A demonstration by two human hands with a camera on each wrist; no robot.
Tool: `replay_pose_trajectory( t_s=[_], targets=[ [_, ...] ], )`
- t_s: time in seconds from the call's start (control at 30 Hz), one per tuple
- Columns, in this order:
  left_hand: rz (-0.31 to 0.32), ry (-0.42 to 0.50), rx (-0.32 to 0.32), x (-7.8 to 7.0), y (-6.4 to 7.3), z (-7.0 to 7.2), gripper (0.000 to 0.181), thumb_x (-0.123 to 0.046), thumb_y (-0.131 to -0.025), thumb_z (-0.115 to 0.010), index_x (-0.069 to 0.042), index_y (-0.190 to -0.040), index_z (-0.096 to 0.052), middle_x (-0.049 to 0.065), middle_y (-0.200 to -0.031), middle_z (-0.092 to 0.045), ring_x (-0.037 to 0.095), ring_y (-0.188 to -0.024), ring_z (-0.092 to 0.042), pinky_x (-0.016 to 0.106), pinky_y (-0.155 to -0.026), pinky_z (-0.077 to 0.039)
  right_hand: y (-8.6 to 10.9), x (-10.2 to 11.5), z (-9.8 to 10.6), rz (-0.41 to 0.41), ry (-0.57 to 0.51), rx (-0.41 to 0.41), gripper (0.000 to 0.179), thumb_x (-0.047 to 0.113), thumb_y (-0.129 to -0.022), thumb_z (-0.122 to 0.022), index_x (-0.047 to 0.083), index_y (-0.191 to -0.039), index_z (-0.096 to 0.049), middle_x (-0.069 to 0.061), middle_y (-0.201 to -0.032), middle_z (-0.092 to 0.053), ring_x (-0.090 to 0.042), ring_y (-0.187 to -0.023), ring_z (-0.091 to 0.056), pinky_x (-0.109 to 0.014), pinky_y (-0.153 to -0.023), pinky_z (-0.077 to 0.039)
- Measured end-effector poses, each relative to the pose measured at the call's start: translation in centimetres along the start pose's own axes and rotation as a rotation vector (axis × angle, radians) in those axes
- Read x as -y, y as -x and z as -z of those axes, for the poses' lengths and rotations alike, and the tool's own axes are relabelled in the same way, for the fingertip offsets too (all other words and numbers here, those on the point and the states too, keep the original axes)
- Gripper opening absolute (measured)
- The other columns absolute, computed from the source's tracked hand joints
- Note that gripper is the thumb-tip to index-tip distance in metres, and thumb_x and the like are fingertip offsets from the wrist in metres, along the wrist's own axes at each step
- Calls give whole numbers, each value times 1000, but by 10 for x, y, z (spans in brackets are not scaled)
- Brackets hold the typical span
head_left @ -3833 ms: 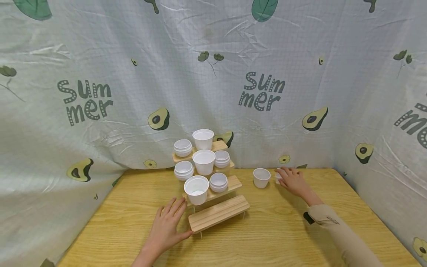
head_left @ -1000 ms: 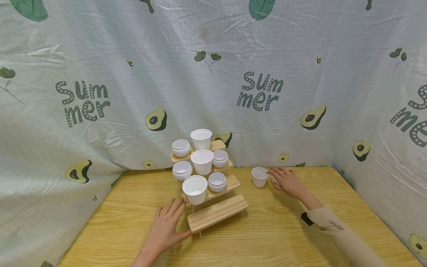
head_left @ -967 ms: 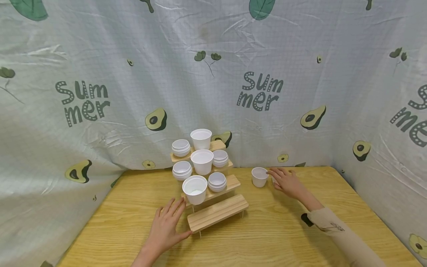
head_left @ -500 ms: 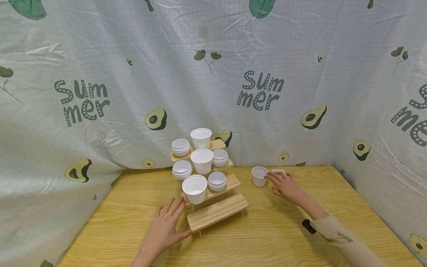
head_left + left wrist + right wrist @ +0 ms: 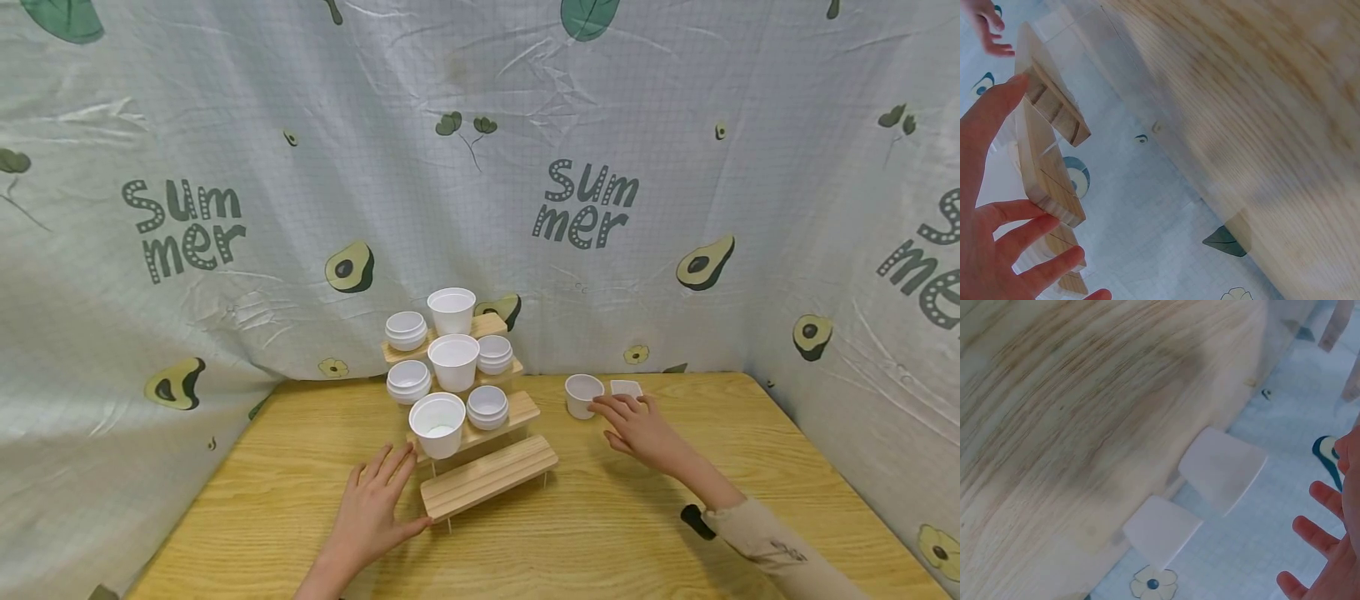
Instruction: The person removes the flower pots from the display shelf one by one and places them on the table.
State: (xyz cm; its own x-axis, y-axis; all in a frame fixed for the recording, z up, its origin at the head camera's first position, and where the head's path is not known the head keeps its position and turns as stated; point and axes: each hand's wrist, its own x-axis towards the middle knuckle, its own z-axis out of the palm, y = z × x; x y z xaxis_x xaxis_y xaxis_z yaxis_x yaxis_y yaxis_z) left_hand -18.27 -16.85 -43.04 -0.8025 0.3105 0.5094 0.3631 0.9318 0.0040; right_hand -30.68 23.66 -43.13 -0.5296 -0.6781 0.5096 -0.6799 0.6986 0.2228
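My left hand [image 5: 370,508] is spread against the left ends of a tiered wooden stand [image 5: 487,477], thumb at the lowest step and fingers at the step above. In the left wrist view its fingers [image 5: 1047,270] lie along the plank ends. My right hand [image 5: 643,432] is relaxed and holds nothing. Its fingertips overlap the edge of a round white cup [image 5: 582,398]. Just behind them is a smaller white cup with a squarish rim [image 5: 626,388], partly hidden. In the right wrist view both the round cup [image 5: 1222,467] and the squarish cup [image 5: 1161,531] stand apart from the fingers.
On the stand's upper three steps are tall white cups [image 5: 454,363] and low ribbed white cups [image 5: 487,408]. The lowest step is bare. A printed fabric backdrop [image 5: 480,208] rises behind the wooden table [image 5: 570,542].
My right hand has drawn back toward me from the squarish cup, shifting slightly left and uncovering its rim. The left hand and the cups on the stand have stayed in place.
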Motion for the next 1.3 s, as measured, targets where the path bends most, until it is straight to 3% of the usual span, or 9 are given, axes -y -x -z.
replay_pose_trajectory(
  t_s=[0.1, 0.23, 0.37, 0.47, 0.53, 0.9, 1.3],
  targets=[
    [-4, -3, -7, 0, 0, 0, 84, -56, -55, -73, -10, -123, -53, 4, -129, -51, 31, -120, -45, 54, -85, -42, -1, 4, 3, 12, 14, -17, 60, 47, -94, -10, 13, -121, -53, -7, -120, -55, -27, -104, -52, -56, -79, -40],
    [-6, -3, -11, 0, 0, 0, 84, -56, -55, -73, -10, -123, -53, 4, -129, -51, 31, -119, -45, 54, -85, -42, -5, 10, 8, 42, 25, -39, 37, 37, -93, -42, 13, -119, -54, -6, -118, -56, -26, -103, -52, -53, -78, -40],
    [1, 3, -4, 0, 1, 0, 85, -57, -55, -73, -10, -123, -53, 4, -129, -51, 31, -120, -44, 55, -85, -41, -9, 17, 9, 83, 18, -81, 36, 34, -87, -53, 13, -117, -54, -5, -116, -56, -24, -102, -51, -48, -76, -39],
    [4, 3, -2, 0, 1, 0, 85, -56, -55, -73, -10, -123, -52, 4, -129, -50, 31, -120, -44, 55, -86, -41, -14, 21, 8, 110, -3, -112, 37, 37, -89, -49, 13, -117, -53, -4, -116, -55, -23, -103, -49, -47, -76, -38],
    [3, 1, -1, 0, 1, 0, 85, -56, -55, -73, -10, -123, -52, 4, -129, -51, 31, -120, -44, 55, -86, -41, -17, 24, 9, 124, -18, -119, 41, 32, -82, -59, 12, -118, -52, -5, -117, -55, -23, -103, -49, -48, -78, -37],
    [-14, -6, -20, 0, 2, -1, 86, -56, -54, -75, -10, -124, -52, 5, -128, -51, 31, -119, -44, 56, -83, -42, -37, 49, 21, 127, -19, -83, 54, 35, -77, -65, 13, -124, -50, -5, -124, -52, -23, -111, -48, -51, -85, -38],
    [-21, -4, -44, 0, 1, -2, 87, -56, -53, -75, -10, -123, -52, 5, -128, -51, 31, -118, -45, 56, -83, -43, -62, 67, 23, 141, -50, -65, 50, 34, -81, -62, 17, -125, -47, -6, -124, -51, -23, -112, -49, -46, -87, -38]
  ],
)
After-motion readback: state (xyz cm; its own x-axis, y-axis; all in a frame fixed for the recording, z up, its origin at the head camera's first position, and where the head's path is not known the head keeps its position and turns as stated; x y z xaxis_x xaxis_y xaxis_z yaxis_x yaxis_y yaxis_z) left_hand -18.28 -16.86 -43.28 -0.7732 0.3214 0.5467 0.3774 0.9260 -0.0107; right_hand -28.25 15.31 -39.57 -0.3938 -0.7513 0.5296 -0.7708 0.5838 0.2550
